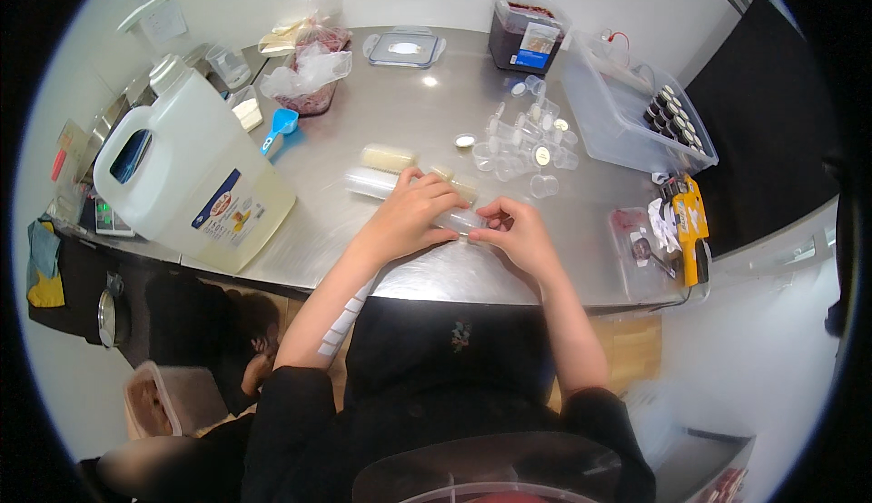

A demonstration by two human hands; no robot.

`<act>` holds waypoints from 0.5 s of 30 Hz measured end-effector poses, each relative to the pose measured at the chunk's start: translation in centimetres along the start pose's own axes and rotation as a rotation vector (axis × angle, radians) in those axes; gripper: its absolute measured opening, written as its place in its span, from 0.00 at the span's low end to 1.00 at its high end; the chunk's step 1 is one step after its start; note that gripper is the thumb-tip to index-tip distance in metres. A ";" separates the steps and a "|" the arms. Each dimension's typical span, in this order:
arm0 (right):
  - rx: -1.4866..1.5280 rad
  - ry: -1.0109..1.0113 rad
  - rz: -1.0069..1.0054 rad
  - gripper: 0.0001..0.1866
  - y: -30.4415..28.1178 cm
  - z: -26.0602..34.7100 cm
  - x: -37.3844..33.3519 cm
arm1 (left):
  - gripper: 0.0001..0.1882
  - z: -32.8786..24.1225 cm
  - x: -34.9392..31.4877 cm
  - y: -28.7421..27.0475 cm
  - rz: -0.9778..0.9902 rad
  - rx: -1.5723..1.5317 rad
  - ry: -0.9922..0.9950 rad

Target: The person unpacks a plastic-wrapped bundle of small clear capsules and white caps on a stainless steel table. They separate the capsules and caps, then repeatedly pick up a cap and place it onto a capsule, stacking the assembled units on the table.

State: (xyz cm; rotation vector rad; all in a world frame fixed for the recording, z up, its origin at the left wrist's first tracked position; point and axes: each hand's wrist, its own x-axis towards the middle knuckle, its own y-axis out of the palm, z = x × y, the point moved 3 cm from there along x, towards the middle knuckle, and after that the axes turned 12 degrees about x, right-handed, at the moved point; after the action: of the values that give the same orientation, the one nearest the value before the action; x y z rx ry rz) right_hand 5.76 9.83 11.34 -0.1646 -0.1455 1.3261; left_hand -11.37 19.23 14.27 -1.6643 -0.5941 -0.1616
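Observation:
A long clear plastic tube-shaped pack (366, 182) lies slantwise on the steel table in front of me. My left hand (413, 214) is laid over it from above, with the fingers curled round it. At its near right end, my right hand (516, 233) pinches the clear plastic between thumb and fingers. Beyond the pack rests a cream-coloured roll (389, 158). A second cream-coloured roll (461, 183) shows partly behind my left fingers. Past my right hand are several small clear cups (510, 153) in a loose heap, some with white discs among them.
A large white jug (218, 185) stands left, near a blue scoop (283, 124). At the back are bagged red contents (309, 90), a lidded container (404, 49) and a dark-filled tub (527, 38). A clear bin (627, 113) and yellow-black tool (688, 226) sit right. Another person's hand (259, 371) shows lower left.

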 end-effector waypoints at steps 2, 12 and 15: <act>0.003 0.015 0.021 0.17 -0.2 -0.2 -0.1 | 0.22 0.2 -0.2 0.3 0.001 -0.023 0.001; 0.032 0.062 -0.270 0.15 -3.4 0.4 -2.7 | 0.20 1.1 0.4 2.3 -0.094 0.026 0.072; -0.456 -0.188 -0.364 0.16 -3.5 1.2 -1.4 | 0.20 1.3 0.6 3.1 -0.149 -0.014 0.050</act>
State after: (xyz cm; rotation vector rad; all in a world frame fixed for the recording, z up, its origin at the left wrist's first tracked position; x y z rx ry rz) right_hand 8.54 7.65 13.24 -0.3801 -0.6112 0.9273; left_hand -9.74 20.47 11.58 -1.6251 -0.6800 -0.3155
